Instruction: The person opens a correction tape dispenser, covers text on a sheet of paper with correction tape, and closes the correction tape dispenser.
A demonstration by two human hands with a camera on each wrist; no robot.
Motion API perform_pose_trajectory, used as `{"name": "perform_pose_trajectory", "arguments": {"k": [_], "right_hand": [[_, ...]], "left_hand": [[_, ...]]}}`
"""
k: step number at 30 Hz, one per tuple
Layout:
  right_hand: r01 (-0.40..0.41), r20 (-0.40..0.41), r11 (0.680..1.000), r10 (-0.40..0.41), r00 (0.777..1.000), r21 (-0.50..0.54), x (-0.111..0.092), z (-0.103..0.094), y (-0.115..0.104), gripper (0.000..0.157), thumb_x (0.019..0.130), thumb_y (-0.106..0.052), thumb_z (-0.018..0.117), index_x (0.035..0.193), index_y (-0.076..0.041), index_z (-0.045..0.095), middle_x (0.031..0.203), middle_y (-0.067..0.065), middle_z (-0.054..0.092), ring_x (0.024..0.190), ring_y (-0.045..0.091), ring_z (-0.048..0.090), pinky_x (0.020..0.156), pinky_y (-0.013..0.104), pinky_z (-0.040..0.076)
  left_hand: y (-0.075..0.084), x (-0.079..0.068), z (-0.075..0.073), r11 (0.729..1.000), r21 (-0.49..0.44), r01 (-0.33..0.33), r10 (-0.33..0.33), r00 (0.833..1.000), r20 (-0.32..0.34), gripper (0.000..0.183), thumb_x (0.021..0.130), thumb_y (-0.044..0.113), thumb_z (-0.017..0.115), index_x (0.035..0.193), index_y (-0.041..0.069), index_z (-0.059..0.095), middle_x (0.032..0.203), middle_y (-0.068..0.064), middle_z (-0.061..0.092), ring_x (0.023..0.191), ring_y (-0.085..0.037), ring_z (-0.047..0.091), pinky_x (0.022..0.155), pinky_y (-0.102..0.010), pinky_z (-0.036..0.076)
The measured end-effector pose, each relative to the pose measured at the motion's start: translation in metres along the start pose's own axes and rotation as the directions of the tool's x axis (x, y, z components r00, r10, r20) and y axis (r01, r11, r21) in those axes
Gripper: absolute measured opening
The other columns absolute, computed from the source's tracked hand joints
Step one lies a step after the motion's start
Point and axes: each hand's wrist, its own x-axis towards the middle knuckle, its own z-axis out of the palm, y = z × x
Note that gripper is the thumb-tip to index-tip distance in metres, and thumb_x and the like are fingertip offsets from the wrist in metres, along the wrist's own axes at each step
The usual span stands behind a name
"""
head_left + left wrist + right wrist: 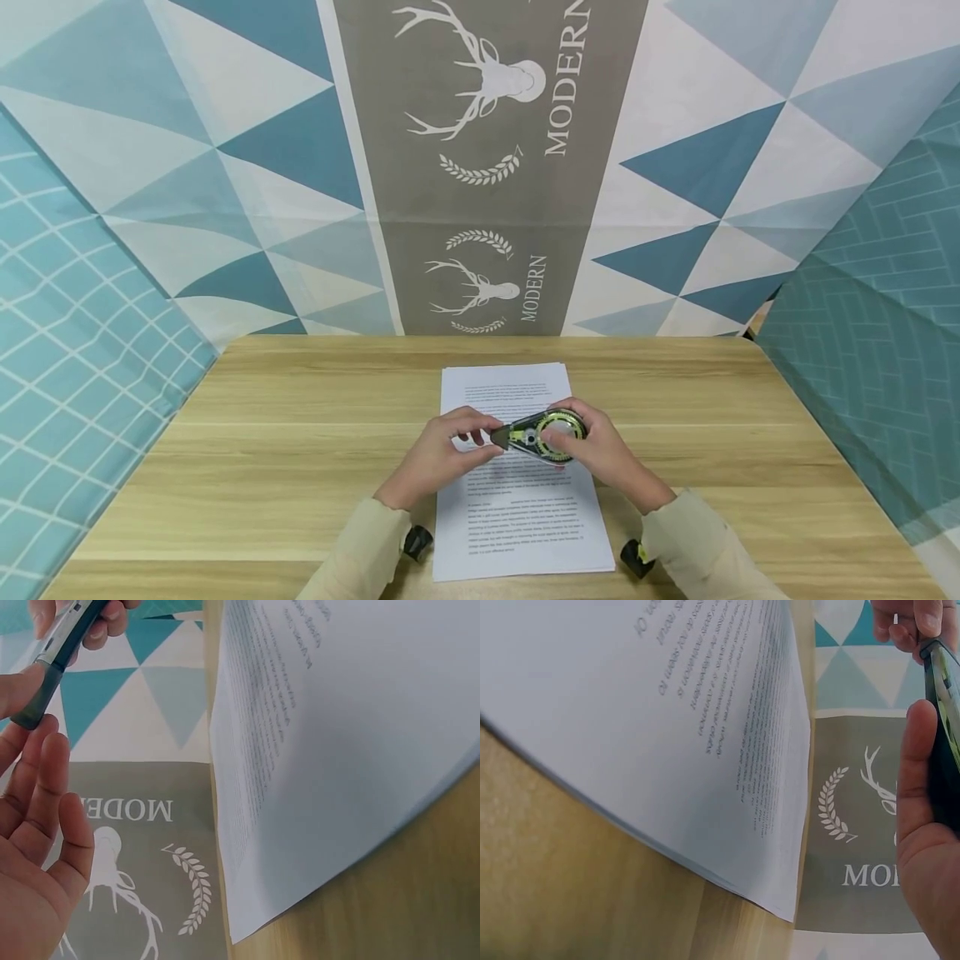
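Observation:
A correction tape dispenser (pixel 534 437) with a clear body, a green toothed wheel and a dark cap is held level above the printed sheets (pixel 525 533). My right hand (pixel 600 446) grips its round end, thumb on top near the wheel and fingers beneath. At the narrow end, my left hand (pixel 450 450) pinches the dark cap (pixel 498 437) between thumb and forefinger. The left wrist view shows the other left fingers (pixel 75 840) loosely bent beside the cap. The cap still covers the tip, which is hidden.
The sheets form a thin stack on a wooden table (pixel 300 467), text side up. A patterned cloth (pixel 480 167) with deer heads and triangles hangs behind the table's far edge. Dark wrist straps (pixel 416 542) show at both sleeves.

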Motion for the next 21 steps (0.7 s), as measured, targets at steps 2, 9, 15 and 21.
{"name": "perform_pose_trajectory", "arguments": {"k": [2,9,15,21], "right_hand": [[-0.004,0.007,1.000,0.004,1.000,0.017,-0.0005,-0.0001,0.0007,0.032,0.089,-0.011,0.062,0.114,0.006,0.051,0.103,0.026,0.058,0.077,0.014,0.061,0.059,0.028,0.057],[0.024,0.054,0.999,-0.022,0.998,-0.035,0.0002,-0.0025,0.0022,0.029,0.091,-0.014,0.059,0.113,0.004,0.052,0.101,0.022,0.059,0.080,0.009,0.060,0.067,0.023,0.054],[0.003,0.094,0.996,0.006,0.996,-0.092,-0.0005,-0.0056,-0.0012,0.026,0.095,-0.017,0.054,0.111,0.004,0.056,0.102,0.020,0.061,0.082,0.006,0.058,0.070,0.021,0.052],[-0.002,0.122,0.994,0.016,0.992,-0.107,-0.0003,-0.0065,-0.0028,0.032,0.094,-0.014,0.055,0.119,0.005,0.054,0.116,0.023,0.057,0.091,0.007,0.056,0.075,0.021,0.051]], "left_hand": [[-0.0003,-0.0001,0.0008,1.000,0.007,-0.007,0.007,1.000,-0.001,0.026,0.080,0.022,0.074,0.105,0.017,0.071,0.096,0.004,0.068,0.076,-0.005,0.059,0.069,-0.029,0.051],[-0.0009,-0.0006,0.0001,0.999,0.033,-0.004,0.004,1.000,-0.012,0.026,0.079,0.021,0.075,0.104,0.019,0.070,0.095,0.007,0.067,0.075,-0.004,0.058,0.067,-0.022,0.048],[-0.0023,-0.0018,-0.0009,0.999,0.044,0.013,-0.013,1.000,0.003,0.026,0.079,0.021,0.075,0.104,0.019,0.069,0.095,0.008,0.066,0.074,-0.004,0.057,0.067,-0.021,0.046],[-0.0013,-0.0016,-0.0020,0.999,0.038,0.035,-0.035,0.999,0.009,0.026,0.079,0.021,0.075,0.105,0.019,0.069,0.095,0.007,0.067,0.075,-0.006,0.058,0.068,-0.021,0.046]]}}
